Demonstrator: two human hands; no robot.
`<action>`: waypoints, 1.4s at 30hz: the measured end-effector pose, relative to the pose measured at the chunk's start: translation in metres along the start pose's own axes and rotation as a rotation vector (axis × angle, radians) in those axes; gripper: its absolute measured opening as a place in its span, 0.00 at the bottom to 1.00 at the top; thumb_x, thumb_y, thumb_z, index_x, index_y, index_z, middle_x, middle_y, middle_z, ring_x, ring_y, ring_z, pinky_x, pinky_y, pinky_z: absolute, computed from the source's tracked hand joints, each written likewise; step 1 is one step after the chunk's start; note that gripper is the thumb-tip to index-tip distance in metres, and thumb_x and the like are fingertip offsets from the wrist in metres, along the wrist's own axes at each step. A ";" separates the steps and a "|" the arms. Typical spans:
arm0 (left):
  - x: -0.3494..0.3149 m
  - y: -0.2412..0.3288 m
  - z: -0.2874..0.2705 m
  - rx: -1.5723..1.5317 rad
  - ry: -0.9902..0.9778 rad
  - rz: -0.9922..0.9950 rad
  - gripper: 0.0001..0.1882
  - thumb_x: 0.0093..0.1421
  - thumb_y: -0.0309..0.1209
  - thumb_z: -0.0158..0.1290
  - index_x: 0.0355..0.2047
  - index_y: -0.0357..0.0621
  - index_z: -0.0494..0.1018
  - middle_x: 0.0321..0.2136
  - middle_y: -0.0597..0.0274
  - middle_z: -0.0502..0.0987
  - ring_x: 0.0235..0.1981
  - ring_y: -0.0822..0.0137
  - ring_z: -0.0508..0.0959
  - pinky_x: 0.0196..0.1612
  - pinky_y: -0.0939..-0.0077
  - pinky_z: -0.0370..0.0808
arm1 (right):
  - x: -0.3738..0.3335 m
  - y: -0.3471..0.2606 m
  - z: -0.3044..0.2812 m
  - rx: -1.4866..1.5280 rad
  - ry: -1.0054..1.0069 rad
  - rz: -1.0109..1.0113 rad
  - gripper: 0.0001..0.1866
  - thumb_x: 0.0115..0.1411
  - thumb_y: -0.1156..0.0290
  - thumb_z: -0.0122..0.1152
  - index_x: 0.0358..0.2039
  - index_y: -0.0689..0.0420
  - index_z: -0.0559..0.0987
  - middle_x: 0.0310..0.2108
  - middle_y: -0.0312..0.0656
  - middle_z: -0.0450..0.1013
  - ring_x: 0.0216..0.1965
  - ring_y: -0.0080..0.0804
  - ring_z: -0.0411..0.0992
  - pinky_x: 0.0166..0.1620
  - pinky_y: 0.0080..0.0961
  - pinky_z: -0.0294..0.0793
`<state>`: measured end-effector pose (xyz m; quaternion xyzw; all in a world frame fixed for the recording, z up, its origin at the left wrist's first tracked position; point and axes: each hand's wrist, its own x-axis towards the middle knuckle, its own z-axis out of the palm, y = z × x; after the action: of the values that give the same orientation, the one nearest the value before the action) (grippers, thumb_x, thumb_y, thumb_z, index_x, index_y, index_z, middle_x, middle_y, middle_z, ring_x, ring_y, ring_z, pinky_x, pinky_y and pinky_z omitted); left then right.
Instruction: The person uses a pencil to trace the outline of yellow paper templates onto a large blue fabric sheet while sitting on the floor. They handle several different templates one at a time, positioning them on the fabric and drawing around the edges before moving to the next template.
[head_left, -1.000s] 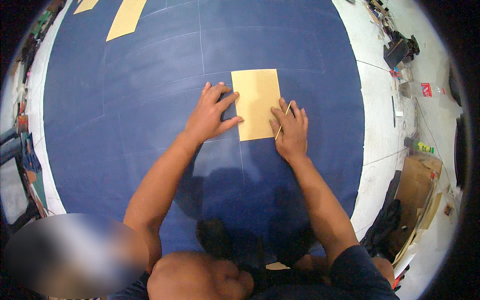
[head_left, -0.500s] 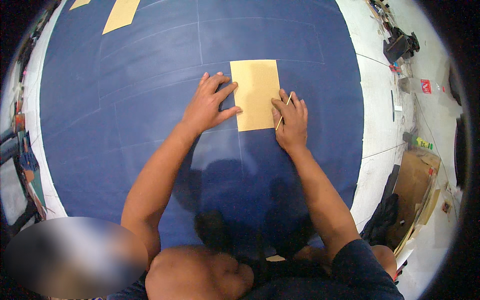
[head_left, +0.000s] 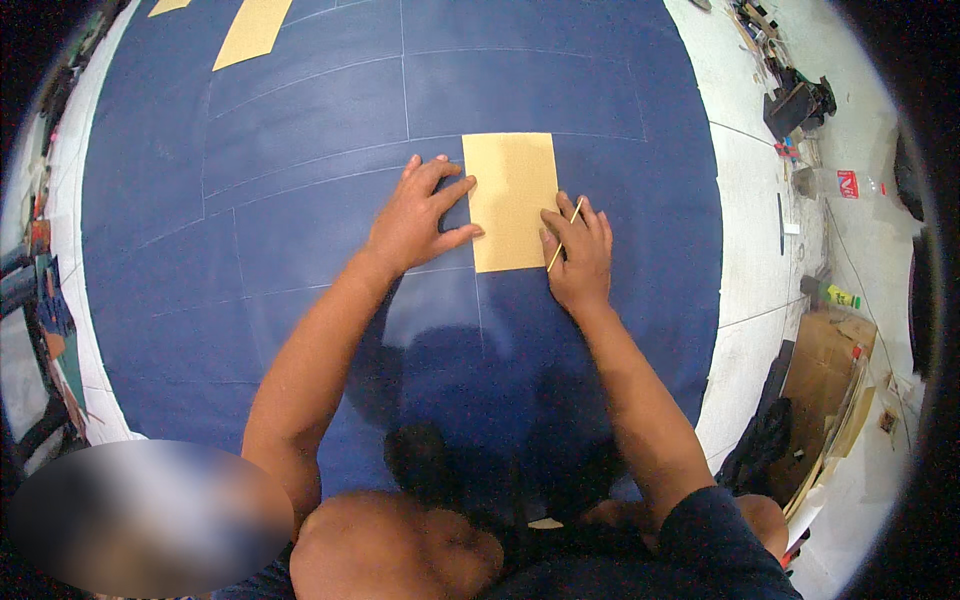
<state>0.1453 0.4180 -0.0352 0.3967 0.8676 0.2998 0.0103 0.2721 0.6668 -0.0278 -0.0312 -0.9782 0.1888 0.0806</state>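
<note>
A yellow rectangular card (head_left: 512,203) lies flat on a broad dark blue sheet of cloth (head_left: 330,235) marked with thin pale lines. My left hand (head_left: 425,212) is open along its left edge, thumb and forefinger tips touching the card and the other fingers spread on the cloth. At the card's right edge, my right hand (head_left: 583,255) holds a thin yellowish stick (head_left: 562,241), slanted between its fingers, and its forefinger and thumb rest at the card's edge. Whether the stick is a pencil or another marker I cannot tell.
Two more yellow pieces show at the far left, the larger a curved strip (head_left: 250,35). Past the cloth's right side, a pale tiled floor (head_left: 755,230) holds a clear bottle (head_left: 840,184), a cardboard box (head_left: 825,365) and assorted clutter. My bent knee (head_left: 395,550) is at the near edge.
The view has shifted slightly, so the cloth, card and hands all sit a little lower in the picture. Both hands stay at the card's edges, with the stick still in the right.
</note>
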 end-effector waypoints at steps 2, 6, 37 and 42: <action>0.001 0.001 0.000 -0.009 0.002 0.004 0.36 0.53 0.48 0.69 0.59 0.47 0.75 0.57 0.46 0.72 0.66 0.43 0.67 0.71 0.37 0.55 | 0.000 0.002 0.000 0.004 0.005 0.004 0.15 0.69 0.62 0.56 0.53 0.49 0.81 0.64 0.43 0.71 0.69 0.52 0.61 0.71 0.55 0.52; 0.000 0.002 -0.003 0.006 -0.009 -0.007 0.36 0.52 0.48 0.70 0.59 0.47 0.75 0.57 0.47 0.72 0.66 0.43 0.67 0.71 0.36 0.56 | 0.000 -0.002 0.000 0.014 0.001 0.012 0.15 0.69 0.62 0.56 0.53 0.48 0.81 0.64 0.43 0.71 0.69 0.53 0.61 0.71 0.55 0.52; 0.009 0.118 0.063 0.217 -0.097 -0.128 0.26 0.64 0.31 0.46 0.57 0.21 0.67 0.59 0.29 0.67 0.62 0.33 0.68 0.63 0.44 0.69 | 0.019 0.010 -0.002 0.352 0.132 0.071 0.17 0.70 0.64 0.53 0.55 0.56 0.79 0.58 0.50 0.74 0.60 0.49 0.71 0.62 0.47 0.65; 0.015 0.118 0.063 0.131 -0.107 -0.151 0.26 0.63 0.33 0.49 0.56 0.23 0.68 0.63 0.26 0.62 0.63 0.28 0.65 0.66 0.41 0.66 | 0.079 -0.020 -0.021 0.680 -0.066 0.115 0.19 0.73 0.60 0.50 0.54 0.60 0.79 0.48 0.50 0.78 0.51 0.45 0.76 0.54 0.36 0.74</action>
<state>0.2318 0.5205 -0.0210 0.3454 0.9109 0.2193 0.0530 0.1973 0.6633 0.0108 -0.0515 -0.8581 0.5089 0.0438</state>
